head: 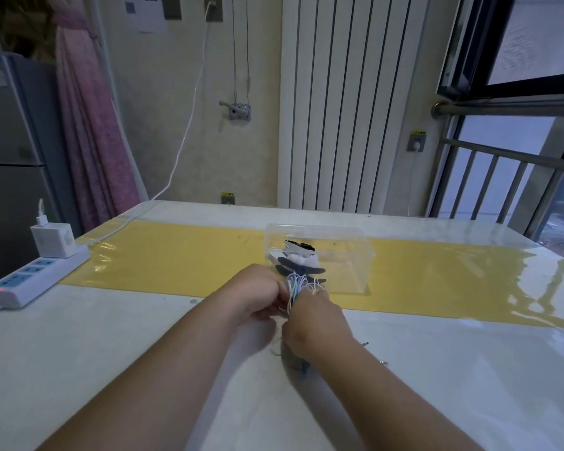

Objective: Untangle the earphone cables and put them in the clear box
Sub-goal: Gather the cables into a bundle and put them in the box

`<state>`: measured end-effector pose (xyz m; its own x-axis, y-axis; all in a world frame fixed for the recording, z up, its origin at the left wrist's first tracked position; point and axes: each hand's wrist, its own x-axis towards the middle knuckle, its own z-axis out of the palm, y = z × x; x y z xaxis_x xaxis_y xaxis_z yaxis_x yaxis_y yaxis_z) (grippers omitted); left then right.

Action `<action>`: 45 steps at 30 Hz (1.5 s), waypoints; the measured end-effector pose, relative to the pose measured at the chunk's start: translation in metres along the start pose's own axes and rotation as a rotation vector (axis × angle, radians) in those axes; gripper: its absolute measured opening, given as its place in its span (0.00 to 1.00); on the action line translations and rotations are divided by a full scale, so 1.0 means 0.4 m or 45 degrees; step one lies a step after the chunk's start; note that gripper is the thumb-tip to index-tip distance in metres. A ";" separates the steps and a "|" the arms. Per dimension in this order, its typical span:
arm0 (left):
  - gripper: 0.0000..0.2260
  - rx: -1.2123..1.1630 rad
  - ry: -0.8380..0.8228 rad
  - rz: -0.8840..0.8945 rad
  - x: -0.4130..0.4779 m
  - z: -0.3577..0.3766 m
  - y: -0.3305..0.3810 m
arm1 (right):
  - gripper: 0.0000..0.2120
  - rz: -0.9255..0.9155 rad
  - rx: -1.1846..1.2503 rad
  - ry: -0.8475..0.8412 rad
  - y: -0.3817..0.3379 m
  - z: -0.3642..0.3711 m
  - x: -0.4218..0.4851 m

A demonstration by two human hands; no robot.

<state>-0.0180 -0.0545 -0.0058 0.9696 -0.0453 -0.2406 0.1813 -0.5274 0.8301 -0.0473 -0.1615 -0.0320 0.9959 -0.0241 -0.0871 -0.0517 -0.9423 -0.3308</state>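
Earphone cables [295, 288]: a thin bundle of white, green and pale strands, held just above the white tabletop [111, 336] near its middle. It sits between our two hands, close in front of the box's near wall. Small loops stand up out of the top of the grip.
Left hand [258, 294]: we see its back. The fingers are curled in toward the bundle and pinch strands at its left side; the fingertips themselves are hidden.
Right hand [313, 320]: the fingers and thumb are closed round the bundle from the right, and the loops rise above the knuckles. Something dark and blurred hangs below this hand; we cannot tell what it is.
Clear box [349, 265]: a see-through rectangular plastic box standing on the yellow band [176, 255] that crosses the tabletop. Its left end, just beyond our hands, holds stacked black and white flat pieces [300, 255].
Loose plugs: two small metal plugs [365, 344] lie on the tabletop just right of our right wrist.
Left edge: a white power strip [36, 275] with a white cube charger [52, 239] plugged in, well apart from the hands.
Open room: white surface shows on both sides of our forearms toward the near edge, and the yellow band runs on to the right edge.
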 end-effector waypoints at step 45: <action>0.11 1.377 0.291 0.789 0.019 0.032 -0.089 | 0.12 -0.450 -0.164 0.130 0.152 -0.035 0.057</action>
<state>-0.0192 -0.0469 -0.0434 0.8691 -0.4423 0.2215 -0.4340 -0.8966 -0.0877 -0.0265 -0.2239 -0.0408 0.9532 0.2826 0.1074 0.2992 -0.9326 -0.2020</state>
